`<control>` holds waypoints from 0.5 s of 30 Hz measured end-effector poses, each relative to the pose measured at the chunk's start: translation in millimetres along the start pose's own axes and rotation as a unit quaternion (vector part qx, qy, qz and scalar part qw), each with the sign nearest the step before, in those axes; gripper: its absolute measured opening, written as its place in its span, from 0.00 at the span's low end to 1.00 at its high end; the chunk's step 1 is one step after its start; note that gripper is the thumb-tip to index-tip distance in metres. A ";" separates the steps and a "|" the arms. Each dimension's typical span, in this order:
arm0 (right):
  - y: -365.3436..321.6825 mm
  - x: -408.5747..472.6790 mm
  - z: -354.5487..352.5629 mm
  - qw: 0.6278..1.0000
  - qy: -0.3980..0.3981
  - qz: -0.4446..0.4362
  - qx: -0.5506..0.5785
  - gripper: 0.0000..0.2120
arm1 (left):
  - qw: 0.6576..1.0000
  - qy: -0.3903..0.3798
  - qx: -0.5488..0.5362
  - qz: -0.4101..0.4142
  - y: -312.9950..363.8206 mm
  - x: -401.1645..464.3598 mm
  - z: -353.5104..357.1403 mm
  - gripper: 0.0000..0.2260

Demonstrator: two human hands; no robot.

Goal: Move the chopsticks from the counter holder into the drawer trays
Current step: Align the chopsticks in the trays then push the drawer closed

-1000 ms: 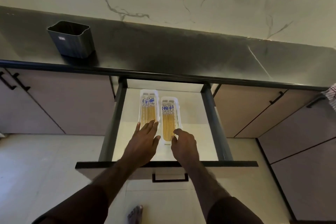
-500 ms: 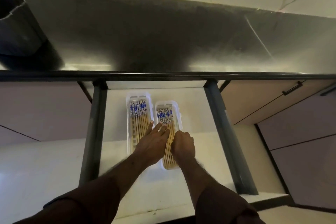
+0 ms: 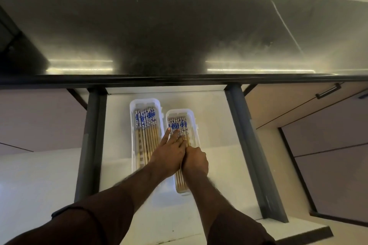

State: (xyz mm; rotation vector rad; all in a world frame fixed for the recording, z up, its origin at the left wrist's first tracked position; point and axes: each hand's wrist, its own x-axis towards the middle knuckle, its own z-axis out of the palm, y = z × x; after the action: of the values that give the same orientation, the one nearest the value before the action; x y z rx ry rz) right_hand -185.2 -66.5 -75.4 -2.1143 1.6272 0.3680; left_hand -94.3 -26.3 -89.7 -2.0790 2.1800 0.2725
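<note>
Both hands were seen low in the open drawer [image 3: 217, 121], side by side and touching. The left hand [image 3: 170, 153] was laid flat with fingers [image 3: 175, 134] spread and extended, resting across the wooden chopsticks in the right tray [image 3: 180, 177], its fingertips reaching their blue-patterned ends; nothing was gripped by it. The right hand [image 3: 196, 162] was curled over the same bundle just beside the left, but whether any sticks were pinched beneath it could not be told, since its fingers were hidden under the knuckles. The right tray [image 3: 194, 123], white and narrow, was seen lying lengthwise on the pale drawer floor. Just beside it, on the left and set slightly farther back, a second white tray [image 3: 132, 125] was seen, filled with a neat row of chopsticks [image 3: 148, 131] with their blue-and-white ends pointed away from the person. Dark sleeves were worn on both forearms. The drawer was framed by two grey side rails [image 3: 245, 137]. Above it, the dark glossy surface [image 3: 159, 26] was spread across the view, with bright strips of light reflected near its front edge. Cabinet fronts with a dark handle [image 3: 328, 91] were visible at the right.
</note>
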 end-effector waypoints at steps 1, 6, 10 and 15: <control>0.2 0.4 0.3 1.000 -0.003 0.000 0.002 0.13 | 1.000 -0.003 0.001 0.003 -0.9 1.0 0.5 0.25; 2.6 1.7 1.5 1.000 -0.004 -0.002 0.002 0.13 | 1.000 -0.011 0.010 0.013 -2.5 5.7 2.7 0.26; 4.1 -1.7 0.8 1.000 0.002 -0.007 -0.002 0.12 | 1.000 -0.006 0.015 0.009 -1.2 6.4 4.5 0.26; 5.9 -14.4 -6.7 0.999 0.031 -0.021 -0.021 0.11 | 0.999 0.033 -0.014 -0.001 4.1 -6.5 2.2 0.25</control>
State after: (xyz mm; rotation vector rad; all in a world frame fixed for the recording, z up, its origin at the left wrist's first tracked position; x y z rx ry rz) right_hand -195.1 -58.9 -63.9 -2.2088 1.6207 0.3291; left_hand -98.1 -19.4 -90.3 -2.1353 2.2239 0.2383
